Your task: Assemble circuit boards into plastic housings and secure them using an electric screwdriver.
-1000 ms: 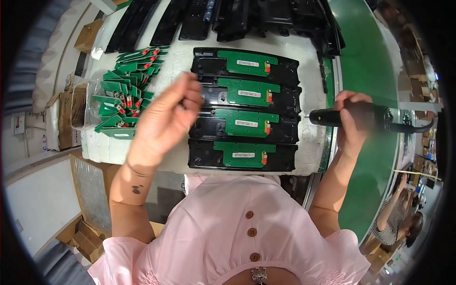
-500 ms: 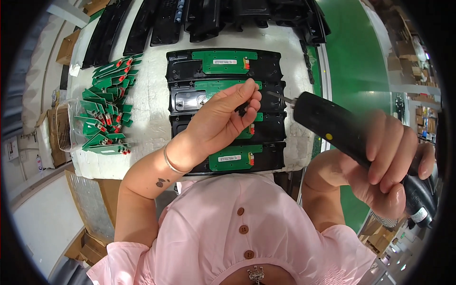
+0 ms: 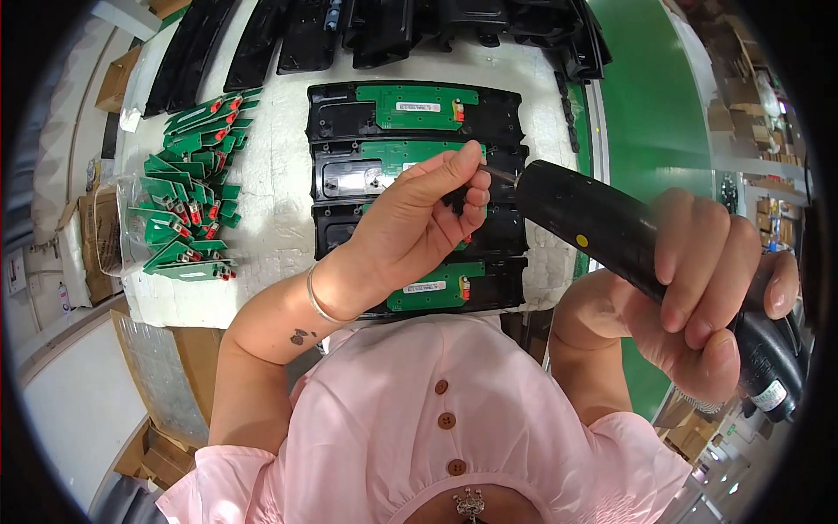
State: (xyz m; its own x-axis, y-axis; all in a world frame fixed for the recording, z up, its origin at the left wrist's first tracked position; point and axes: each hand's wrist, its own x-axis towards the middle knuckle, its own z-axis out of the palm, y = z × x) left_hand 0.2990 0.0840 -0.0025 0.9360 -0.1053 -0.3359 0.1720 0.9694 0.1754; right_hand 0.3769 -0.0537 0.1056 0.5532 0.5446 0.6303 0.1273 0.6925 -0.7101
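My right hand [image 3: 707,297] is wrapped round a black electric screwdriver [image 3: 594,214] with a yellow dot, held level and aimed leftward. Its thin bit [image 3: 499,173] reaches the fingertips of my left hand [image 3: 406,210]. That hand is closed, thumb against forefinger, with small dark pieces [image 3: 453,201], seemingly screws, in the curled fingers. Whether a screw sits on the bit's tip is too small to tell. Beneath the hands lie several black plastic panels [image 3: 497,122] in a column, each with a green circuit board [image 3: 410,93]. My left hand and wrist partly cover the middle ones.
Left of the panels is a heap of loose green circuit boards [image 3: 179,188] with red-and-white connectors, beside a clear plastic bag [image 3: 109,227]. More black plastic housings [image 3: 380,39] line the far side of the white padded table [image 3: 279,175]. Green floor [image 3: 642,113] shows at right.
The screwdriver has moved left, and its bit has come up to my left fingertips from a short gap away. My left hand has shifted slightly right. The panels lie as before.
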